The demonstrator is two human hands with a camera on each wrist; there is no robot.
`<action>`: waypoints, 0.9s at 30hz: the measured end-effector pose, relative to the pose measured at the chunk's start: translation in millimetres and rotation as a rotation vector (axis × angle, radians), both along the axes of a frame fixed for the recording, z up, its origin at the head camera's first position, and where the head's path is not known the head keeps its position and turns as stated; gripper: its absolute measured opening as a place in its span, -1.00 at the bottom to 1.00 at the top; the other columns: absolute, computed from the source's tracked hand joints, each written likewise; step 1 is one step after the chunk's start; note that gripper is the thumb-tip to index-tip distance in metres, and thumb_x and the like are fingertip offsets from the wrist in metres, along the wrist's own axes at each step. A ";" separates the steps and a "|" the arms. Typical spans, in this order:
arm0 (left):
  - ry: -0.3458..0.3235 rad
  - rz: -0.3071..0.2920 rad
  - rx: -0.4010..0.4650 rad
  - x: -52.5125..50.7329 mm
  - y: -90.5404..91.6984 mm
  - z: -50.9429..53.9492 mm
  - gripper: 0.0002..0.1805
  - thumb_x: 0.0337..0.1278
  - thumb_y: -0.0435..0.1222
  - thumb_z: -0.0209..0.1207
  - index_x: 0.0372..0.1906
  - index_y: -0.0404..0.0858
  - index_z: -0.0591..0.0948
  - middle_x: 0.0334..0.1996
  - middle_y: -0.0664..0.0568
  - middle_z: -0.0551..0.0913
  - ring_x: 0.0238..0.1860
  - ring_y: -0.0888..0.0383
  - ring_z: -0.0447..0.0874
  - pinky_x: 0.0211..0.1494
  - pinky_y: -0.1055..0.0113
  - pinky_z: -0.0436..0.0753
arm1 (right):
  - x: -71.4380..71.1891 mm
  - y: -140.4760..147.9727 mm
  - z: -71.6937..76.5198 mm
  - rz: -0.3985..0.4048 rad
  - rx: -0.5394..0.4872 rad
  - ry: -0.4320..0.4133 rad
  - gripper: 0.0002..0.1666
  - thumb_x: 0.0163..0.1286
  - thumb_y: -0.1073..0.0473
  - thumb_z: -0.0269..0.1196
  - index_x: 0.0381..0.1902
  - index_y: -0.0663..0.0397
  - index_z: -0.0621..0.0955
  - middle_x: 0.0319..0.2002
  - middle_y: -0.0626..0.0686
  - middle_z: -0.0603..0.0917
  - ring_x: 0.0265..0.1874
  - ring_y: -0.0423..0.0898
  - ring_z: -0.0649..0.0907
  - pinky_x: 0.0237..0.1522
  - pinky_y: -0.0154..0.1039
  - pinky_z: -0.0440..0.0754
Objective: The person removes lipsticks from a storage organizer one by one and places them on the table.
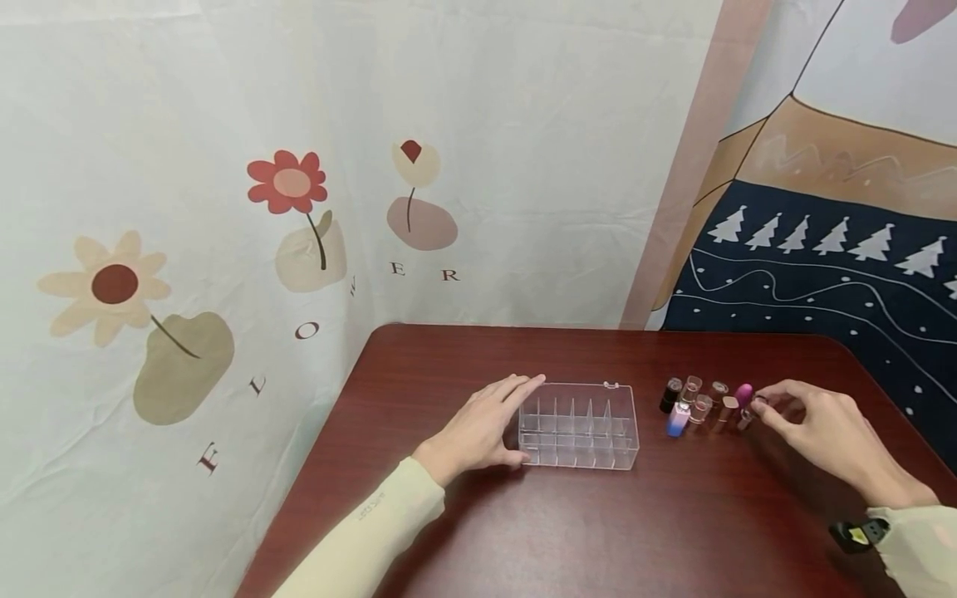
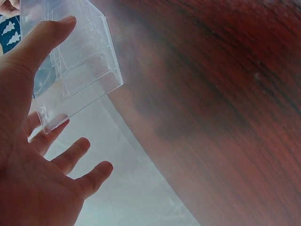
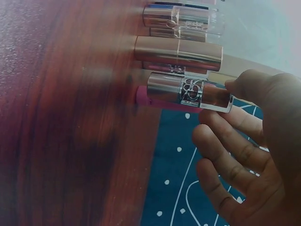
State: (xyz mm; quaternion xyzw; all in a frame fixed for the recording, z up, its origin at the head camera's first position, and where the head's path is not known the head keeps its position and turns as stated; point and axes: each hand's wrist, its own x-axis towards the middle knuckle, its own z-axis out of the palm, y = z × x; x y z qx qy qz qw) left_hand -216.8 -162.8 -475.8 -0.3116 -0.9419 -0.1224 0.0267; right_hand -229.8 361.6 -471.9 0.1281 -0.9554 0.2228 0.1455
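Observation:
A clear plastic divided box (image 1: 579, 444) lies on the table, its rows of compartments facing up. My left hand (image 1: 482, 423) holds its left end, with the thumb at the front corner and the fingers toward the back; in the left wrist view the thumb (image 2: 47, 40) lies across the box and the outer fingers are spread. At the right, my right hand (image 1: 826, 428) pinches the top of an upright lipstick tube (image 3: 190, 92) with a silver base and clear upper part. A magenta tube (image 1: 743, 394) stands right behind it.
Several lipsticks cluster left of my right hand: a black one (image 1: 670, 395), a blue-and-pink one (image 1: 678, 419), a rose-gold one (image 1: 727, 412) and clear-topped ones (image 1: 699, 409). The brown table (image 1: 568, 531) meets printed cloth hangings (image 1: 523, 166) at the back and sides.

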 end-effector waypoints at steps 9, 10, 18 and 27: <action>0.006 -0.001 -0.004 0.5 -0.2 0.5 0.46 0.09 0.07 0.80 0.95 0.01 0.10 0.81 -0.15 0.40 0.83 -0.22 0.40 0.78 -0.28 0.57 | -0.8 -1.2 -3.6 -0.002 0.005 -0.023 -0.73 0.49 0.03 0.63 0.03 0.00 0.88 -0.29 -0.06 0.90 -0.36 -0.67 0.56 -0.35 -0.35 0.54; 0.008 -0.002 -0.005 0.4 -0.4 0.6 0.46 0.09 0.07 0.80 0.95 0.01 0.10 0.81 -0.15 0.40 0.83 -0.22 0.40 0.78 -0.28 0.57 | -1.1 -1.2 -4.0 -0.002 0.004 -0.022 -0.73 0.49 0.03 0.64 0.03 0.00 0.88 -0.29 -0.07 0.90 -0.36 -0.67 0.56 -0.35 -0.35 0.54; 0.015 -0.011 0.005 0.0 -0.7 0.8 0.46 0.09 0.06 0.81 0.95 0.01 0.11 0.80 -0.15 0.41 0.82 -0.23 0.42 0.76 -0.30 0.59 | -2.7 -0.2 -9.6 0.011 0.000 -0.030 -0.76 0.51 0.00 0.63 0.01 -0.06 0.89 -0.30 -0.14 0.90 -0.35 -0.67 0.57 -0.35 -0.32 0.54; 0.007 -0.010 0.011 0.8 -0.6 0.6 0.45 0.09 0.06 0.81 0.95 0.01 0.12 0.80 -0.14 0.41 0.82 -0.23 0.42 0.77 -0.30 0.58 | -3.3 0.9 -12.2 0.006 0.008 -0.044 -0.72 0.51 0.00 0.63 0.04 -0.02 0.89 -0.28 -0.10 0.91 -0.34 -0.68 0.56 -0.35 -0.32 0.56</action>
